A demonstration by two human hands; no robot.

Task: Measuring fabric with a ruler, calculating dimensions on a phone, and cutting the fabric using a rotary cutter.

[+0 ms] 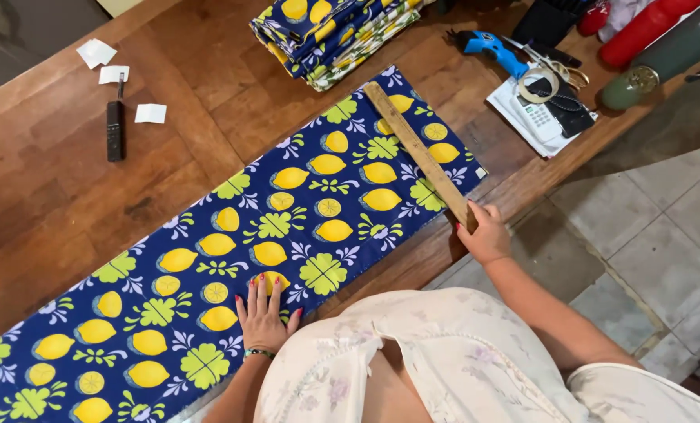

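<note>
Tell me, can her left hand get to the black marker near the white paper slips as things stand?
Probably not without leaning. The left hand lies flat on the lemon-print fabric at the near edge, while the black marker sits far across the wooden table. Nothing blocks the path; only distance does.

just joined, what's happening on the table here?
A person has a long strip of blue lemon-print fabric spread across a wooden table. The left hand lies flat on the cloth near its front edge. The right hand holds the near end of a wooden ruler laid across the strip toward its right end. Folded fabric is stacked further back.
</note>
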